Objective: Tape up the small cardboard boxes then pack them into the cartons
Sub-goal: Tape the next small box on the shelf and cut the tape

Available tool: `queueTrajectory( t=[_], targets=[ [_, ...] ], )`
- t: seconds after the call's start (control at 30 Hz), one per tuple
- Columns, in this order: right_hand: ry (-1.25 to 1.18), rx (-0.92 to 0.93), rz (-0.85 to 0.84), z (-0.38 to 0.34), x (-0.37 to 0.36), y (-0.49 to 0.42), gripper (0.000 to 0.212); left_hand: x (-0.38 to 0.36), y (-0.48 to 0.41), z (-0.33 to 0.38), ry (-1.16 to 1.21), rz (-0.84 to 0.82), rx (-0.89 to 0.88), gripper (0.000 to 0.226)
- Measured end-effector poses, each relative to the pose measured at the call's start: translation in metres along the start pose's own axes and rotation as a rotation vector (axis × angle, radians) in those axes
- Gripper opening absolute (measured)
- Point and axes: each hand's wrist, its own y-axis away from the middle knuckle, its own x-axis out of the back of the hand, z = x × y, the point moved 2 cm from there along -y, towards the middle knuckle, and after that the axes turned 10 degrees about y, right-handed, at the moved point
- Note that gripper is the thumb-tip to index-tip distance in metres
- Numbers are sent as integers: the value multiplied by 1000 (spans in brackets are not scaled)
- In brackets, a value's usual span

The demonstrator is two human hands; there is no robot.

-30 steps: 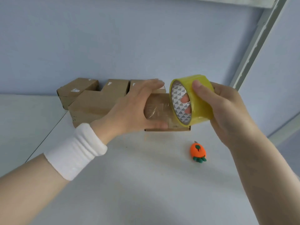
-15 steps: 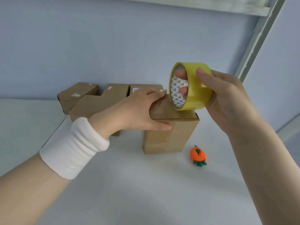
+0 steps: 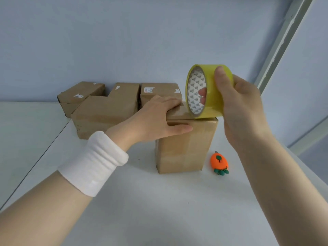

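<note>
A small brown cardboard box (image 3: 184, 148) stands upright on the white table (image 3: 142, 201). My left hand (image 3: 159, 116) lies over its top left edge, fingers flat on the top and thumb stretched along the front face. My right hand (image 3: 243, 107) grips a yellow roll of tape (image 3: 205, 91), fingers inside the core and thumb over the outside. The roll's lower rim touches the top of the box at its right end. A shiny strip of tape shows on the box top between my left fingers and the roll.
Several more brown cardboard boxes (image 3: 106, 110) stand behind, against the blue wall. An orange carrot-shaped cutter (image 3: 219, 162) lies on the table just right of the box. The table's left edge (image 3: 44, 153) runs diagonally, with a second white surface beyond it.
The box went from lying tilted in my left hand to standing upright on the table. The tape roll came onto its top right end and my left hand settled on top.
</note>
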Motion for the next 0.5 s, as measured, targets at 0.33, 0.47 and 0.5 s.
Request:
queueTrajectory(
  t=[0.33,0.47,0.5],
  targets=[
    [139,-99,-27,13,39,92,41,-4,10,10,-69,8,-23,105],
    [152,-105,1,35,31,105,40,-7,13,10,-34,23,-10,100],
    [150,-104,-13,37,27,104,39,-7,13,10,-26,32,-14,93]
  ],
)
